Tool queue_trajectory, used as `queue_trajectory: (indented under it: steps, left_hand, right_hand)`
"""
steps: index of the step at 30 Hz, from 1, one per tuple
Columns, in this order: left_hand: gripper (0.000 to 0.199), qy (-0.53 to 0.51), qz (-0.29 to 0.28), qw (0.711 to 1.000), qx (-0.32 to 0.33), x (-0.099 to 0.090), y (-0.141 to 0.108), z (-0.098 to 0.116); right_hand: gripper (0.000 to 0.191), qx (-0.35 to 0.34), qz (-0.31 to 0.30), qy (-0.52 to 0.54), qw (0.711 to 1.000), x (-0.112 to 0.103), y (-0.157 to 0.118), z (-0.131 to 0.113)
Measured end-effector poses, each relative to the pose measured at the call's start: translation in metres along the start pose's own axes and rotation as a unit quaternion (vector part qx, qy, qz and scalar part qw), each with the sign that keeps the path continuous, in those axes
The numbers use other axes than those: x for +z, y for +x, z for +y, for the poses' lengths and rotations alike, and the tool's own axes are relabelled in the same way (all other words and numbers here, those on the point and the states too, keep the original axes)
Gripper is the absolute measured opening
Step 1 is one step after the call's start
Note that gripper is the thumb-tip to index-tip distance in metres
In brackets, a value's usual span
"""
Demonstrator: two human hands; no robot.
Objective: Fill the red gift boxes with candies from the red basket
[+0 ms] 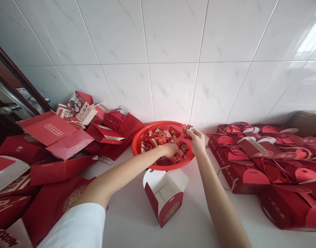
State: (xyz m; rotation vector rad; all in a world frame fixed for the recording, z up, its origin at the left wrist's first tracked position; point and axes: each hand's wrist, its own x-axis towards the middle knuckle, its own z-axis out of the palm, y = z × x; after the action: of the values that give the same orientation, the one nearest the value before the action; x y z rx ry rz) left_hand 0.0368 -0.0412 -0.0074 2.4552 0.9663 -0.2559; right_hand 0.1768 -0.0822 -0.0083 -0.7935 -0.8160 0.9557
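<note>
A red-orange plastic basket (136,155) stands against the wall, filled with small red wrapped sweets (161,140). My left hand (170,151) reaches down among the sweets, its fingers bent and closed; what lies at their tips is hidden. At the basket's right rim, my right hand (197,139) pinches a few small wrapped sweets (189,128), red and dark with white print. In front of the basket, an open red gift box (170,210) with a white inside stands on the white table (127,220). Its rounded flaps are spread, and its visible floor is bare.
Open and unfolded red boxes (65,168) are heaped at the left. Rows of closed red boxes (251,179) with cord handles stand at the right. A brown carton (306,122) sits behind them. White wall tiles (173,93) rise behind the table; a dark door (8,93) is at far left.
</note>
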Motion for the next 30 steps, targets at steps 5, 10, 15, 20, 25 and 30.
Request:
queue_trajectory:
  steps: [5,10,15,20,25,30]
  left_hand:
    - [0.018,-0.103,0.087,0.990,0.028,-0.014,-0.001,-0.011]
    - [0.025,-0.250,0.261,0.931,0.052,-0.031,0.000,-0.023]
    - [0.031,-0.446,0.296,0.840,0.092,-0.032,0.001,-0.024]
    - [0.045,-0.452,0.284,0.834,0.143,-0.030,-0.001,-0.021]
    - [0.041,-0.396,0.305,0.856,0.131,-0.031,-0.003,-0.024]
    - [0.024,-0.228,0.098,0.968,0.045,-0.032,-0.011,-0.029]
  right_hand:
    - [0.027,0.009,0.000,0.019,1.000,0.000,0.000,-0.004]
    - [0.027,0.041,-0.004,0.029,0.999,-0.001,0.000,-0.007]
    - [0.030,0.058,-0.035,0.030,0.997,0.000,-0.001,-0.006]
    - [0.038,0.076,-0.066,0.004,0.995,0.002,-0.002,-0.006]
    - [0.037,0.040,-0.048,-0.028,0.998,0.004,-0.002,-0.003]
    - [0.034,0.017,-0.005,-0.029,0.999,0.003,0.000,0.000]
